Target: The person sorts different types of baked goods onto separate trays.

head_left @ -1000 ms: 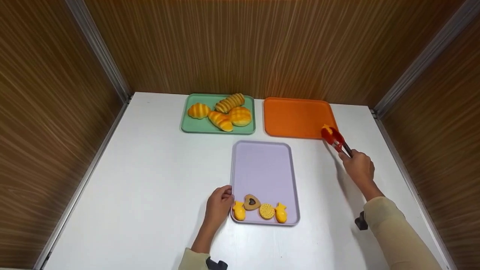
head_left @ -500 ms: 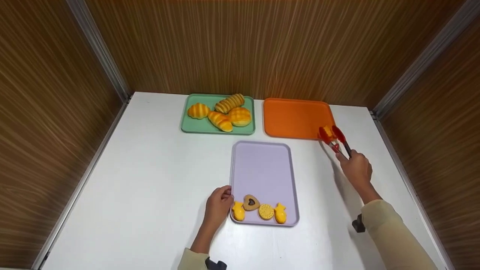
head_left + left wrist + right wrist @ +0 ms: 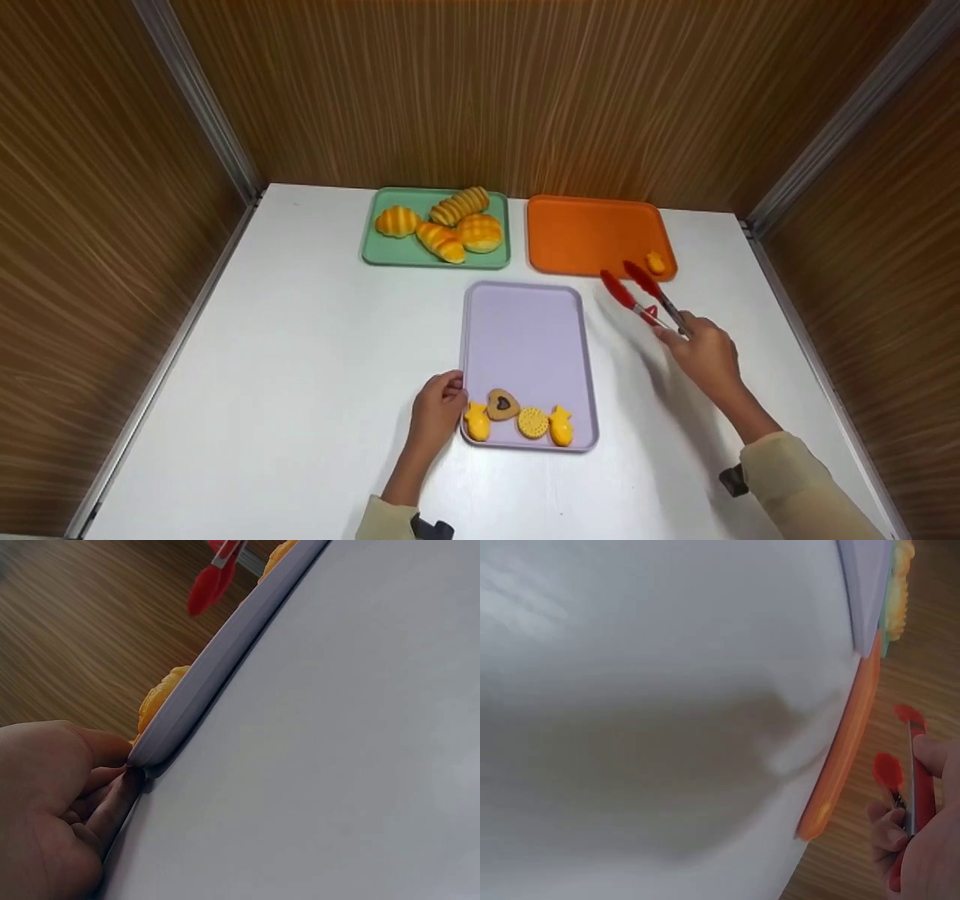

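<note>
My right hand (image 3: 703, 352) grips a pair of red-tipped tongs (image 3: 664, 306), whose tips stand apart with nothing between them. They hover just in front of the orange tray (image 3: 592, 232). A small yellow pineapple-shaped cookie (image 3: 655, 262) lies in that tray's front right corner. My left hand (image 3: 437, 405) pinches the left rim of the lilac tray (image 3: 525, 337); the left wrist view shows thumb and fingers at its edge (image 3: 187, 701). Along this tray's near end lie two pineapple-shaped cookies (image 3: 478, 423), a heart-shaped cookie (image 3: 502, 405) with a dark centre, and a round dotted cookie (image 3: 533, 423).
A green tray (image 3: 382, 253) with several bread rolls (image 3: 441, 241) stands at the back, left of the orange tray. Wood-grain panels (image 3: 480, 90) enclose the white table (image 3: 300, 337) at the back and on both sides.
The tongs have opened and let go of the pineapple-shaped cookie, which stays on the orange tray. My right hand has drawn the tongs left and nearer. The left hand has not moved.
</note>
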The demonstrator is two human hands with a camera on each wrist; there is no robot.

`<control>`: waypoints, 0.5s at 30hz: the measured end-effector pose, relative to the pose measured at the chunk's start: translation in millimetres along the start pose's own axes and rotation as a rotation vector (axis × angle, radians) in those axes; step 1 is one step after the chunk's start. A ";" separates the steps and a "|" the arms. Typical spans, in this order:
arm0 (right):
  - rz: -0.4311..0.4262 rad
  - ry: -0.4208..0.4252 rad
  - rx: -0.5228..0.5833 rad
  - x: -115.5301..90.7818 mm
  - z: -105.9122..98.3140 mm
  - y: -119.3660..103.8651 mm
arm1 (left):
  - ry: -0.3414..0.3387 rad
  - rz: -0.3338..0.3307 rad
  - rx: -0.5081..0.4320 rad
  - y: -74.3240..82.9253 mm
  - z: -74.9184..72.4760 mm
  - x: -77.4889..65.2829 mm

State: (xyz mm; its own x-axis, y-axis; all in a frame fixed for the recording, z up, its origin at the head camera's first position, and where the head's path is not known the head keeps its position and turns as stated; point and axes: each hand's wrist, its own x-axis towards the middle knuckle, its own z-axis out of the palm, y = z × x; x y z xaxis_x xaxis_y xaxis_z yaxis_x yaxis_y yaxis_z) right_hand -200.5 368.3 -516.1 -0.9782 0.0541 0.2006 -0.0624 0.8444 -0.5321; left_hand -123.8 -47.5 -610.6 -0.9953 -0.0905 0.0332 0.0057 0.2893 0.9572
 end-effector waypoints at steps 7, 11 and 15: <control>-0.112 -0.061 0.007 -21.6 6.7 -19.1 | -0.014 0.001 0.020 -0.6 -1.5 0.7; -0.173 -0.096 0.009 -33.4 10.2 -27.7 | -0.024 -0.001 0.013 0.1 -1.6 0.8; -0.209 -0.138 0.017 -44.4 12.8 -34.3 | -0.026 0.001 0.002 0.2 -1.6 0.4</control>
State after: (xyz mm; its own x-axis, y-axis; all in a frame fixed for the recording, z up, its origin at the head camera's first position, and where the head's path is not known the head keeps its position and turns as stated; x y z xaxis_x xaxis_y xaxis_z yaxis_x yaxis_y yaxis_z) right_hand -157.4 330.1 -517.2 -0.9613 -0.1955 0.1942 -0.2688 0.8203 -0.5048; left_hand -124.0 -48.9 -610.0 -0.9975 -0.0651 0.0268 0.0067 0.2916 0.9565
